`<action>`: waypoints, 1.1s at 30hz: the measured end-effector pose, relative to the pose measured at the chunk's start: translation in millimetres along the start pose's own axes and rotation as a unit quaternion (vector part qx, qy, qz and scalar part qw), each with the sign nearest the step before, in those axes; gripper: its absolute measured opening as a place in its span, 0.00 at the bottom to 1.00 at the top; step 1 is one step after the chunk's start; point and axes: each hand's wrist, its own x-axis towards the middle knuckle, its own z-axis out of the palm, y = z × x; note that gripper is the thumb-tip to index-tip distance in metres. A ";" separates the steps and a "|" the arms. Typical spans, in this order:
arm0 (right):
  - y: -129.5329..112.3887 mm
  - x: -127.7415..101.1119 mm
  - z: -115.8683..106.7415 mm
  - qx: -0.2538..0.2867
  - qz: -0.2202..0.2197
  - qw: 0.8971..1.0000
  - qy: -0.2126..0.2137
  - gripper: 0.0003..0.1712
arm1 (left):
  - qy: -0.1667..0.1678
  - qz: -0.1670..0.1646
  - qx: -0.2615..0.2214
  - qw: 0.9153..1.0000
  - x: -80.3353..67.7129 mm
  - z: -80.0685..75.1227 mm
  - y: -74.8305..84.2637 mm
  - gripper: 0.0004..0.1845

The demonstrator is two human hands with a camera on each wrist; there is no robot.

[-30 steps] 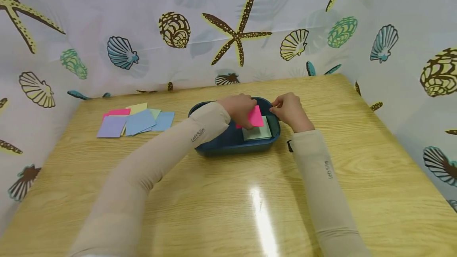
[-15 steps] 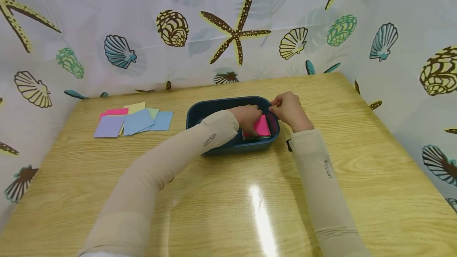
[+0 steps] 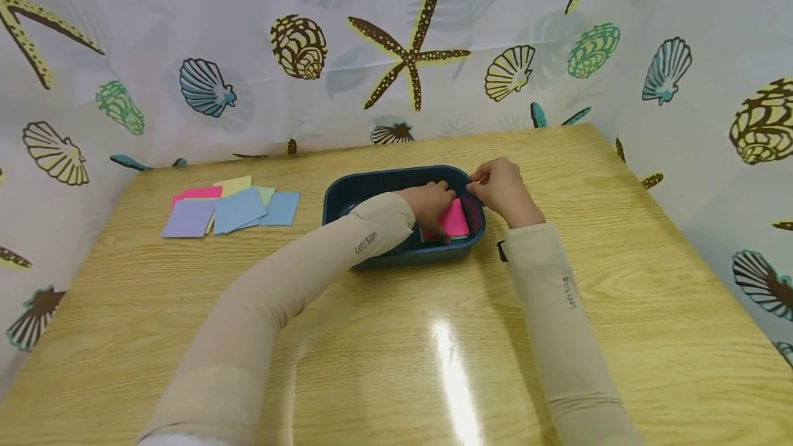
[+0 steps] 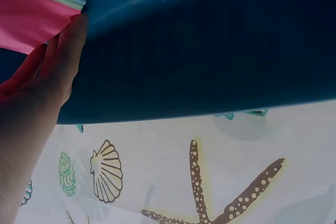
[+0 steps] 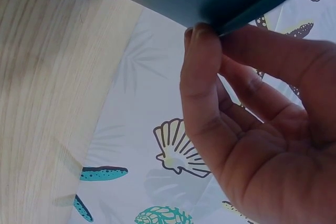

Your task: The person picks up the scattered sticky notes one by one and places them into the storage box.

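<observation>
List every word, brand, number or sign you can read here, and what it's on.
"Let's Slim": on the left sleeve, near the wrist.
"Let's Slim": on the right sleeve, running along the forearm; small, its last letters blurred.
No lettering can be made out on the blue container, the pink paper or the paper pile.

Left sleeve (image 3: 257,303): reads "Let's Slim", small dark print (image 3: 366,242), set lengthwise.
Right sleeve (image 3: 568,329): reads "Let's Slim", matching print (image 3: 569,292), likewise lengthwise, letters small but legible.
</observation>
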 end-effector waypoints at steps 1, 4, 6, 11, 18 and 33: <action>-0.8 0.4 0.3 -0.001 0.000 1.000 0.000 0.12 | 0.000 -0.003 -0.001 1.000 -1.1 0.2 -0.3 0.46; -2.3 1.6 1.0 -0.005 -0.002 1.000 -0.001 0.13 | 0.001 -0.005 -0.001 1.000 -4.2 0.4 -1.5 0.46; -2.8 2.2 1.1 -0.005 -0.002 1.000 -0.003 0.13 | 0.004 -0.003 0.002 1.000 -7.0 -0.7 -2.7 0.46; -2.5 1.8 -0.9 -0.006 0.003 1.000 -0.013 0.14 | 0.018 0.005 -0.018 1.000 -19.4 -11.5 -9.6 0.48; 0.2 -0.9 -3.7 0.002 0.000 1.000 -0.012 0.14 | 0.075 0.040 -0.117 0.990 -56.5 -30.8 -34.9 0.39; -3.7 -0.4 -1.4 0.009 -0.007 1.000 -0.019 0.14 | 0.174 -0.139 -0.218 0.950 -197.8 30.2 -187.6 0.20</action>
